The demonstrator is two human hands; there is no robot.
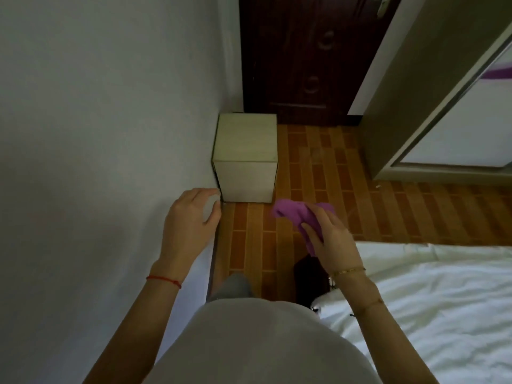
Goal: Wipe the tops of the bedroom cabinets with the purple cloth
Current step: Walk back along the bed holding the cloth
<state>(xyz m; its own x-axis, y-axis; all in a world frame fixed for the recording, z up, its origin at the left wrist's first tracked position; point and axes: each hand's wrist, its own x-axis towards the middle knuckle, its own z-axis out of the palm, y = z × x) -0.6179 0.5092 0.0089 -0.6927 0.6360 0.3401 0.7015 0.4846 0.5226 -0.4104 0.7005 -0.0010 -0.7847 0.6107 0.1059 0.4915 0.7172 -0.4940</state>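
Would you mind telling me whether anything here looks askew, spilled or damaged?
Nothing stands out. The small cabinet stands upright against the wall, its top bare. The right hand holds the purple cloth above the floor, and the left hand hangs open beside the wall.

A pale wall [97, 120] runs down the left, meeting a dark wooden door [302, 56] at the far end. Orange brick-patterned floor [318, 167] lies between. White bedding [443, 300] fills the lower right corner.

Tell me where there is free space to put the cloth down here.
The small cabinet's top is bare, bordered by the wall and the dark door. The brick-patterned floor between cabinet and wardrobe is open. The white bed also offers room. The gap between wall and bed, where the person stands, is tight.
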